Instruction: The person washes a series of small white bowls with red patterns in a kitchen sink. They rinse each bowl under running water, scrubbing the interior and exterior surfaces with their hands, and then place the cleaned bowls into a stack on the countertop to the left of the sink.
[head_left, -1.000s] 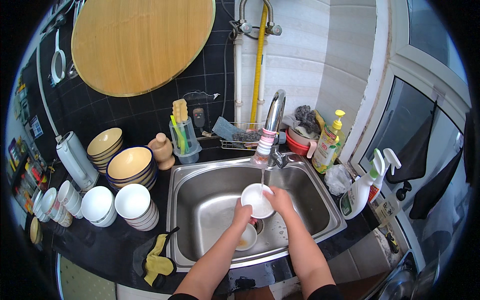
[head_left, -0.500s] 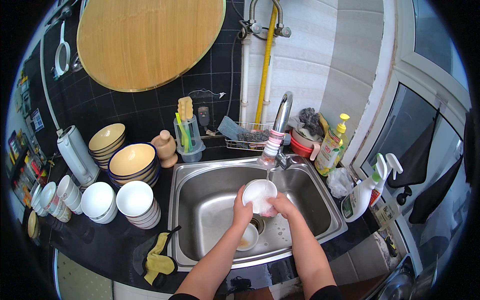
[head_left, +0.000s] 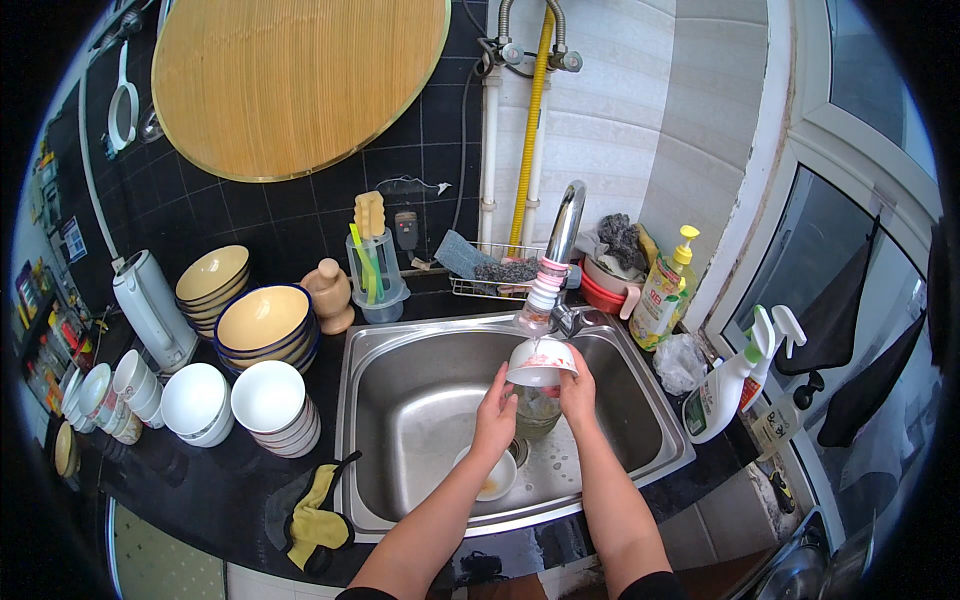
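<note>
A white bowl with a reddish pattern on its outside (head_left: 541,362) is held between my two hands, tilted under the tap (head_left: 562,240). Water spills off it into the steel sink (head_left: 400,390). My left hand (head_left: 494,412) grips the bowl's left side, and my right hand (head_left: 577,388) has its right side. Below, on the sink floor beside the drain (head_left: 519,450), lies a small white dish (head_left: 498,480) with a brownish stain, partly hidden by my left forearm.
Stacks of white bowls (head_left: 270,400) and cream bowls (head_left: 265,322) stand left of the sink. A yellow-black glove or cloth (head_left: 320,515) lies at the near left. Dish soap (head_left: 664,290) and spray bottles (head_left: 722,392) stand right. A wire rack (head_left: 495,285) sits behind.
The bowl has been turned over: its inside faced me, and now its patterned outside does, with water pouring off. My right hand has moved up along its right side.
</note>
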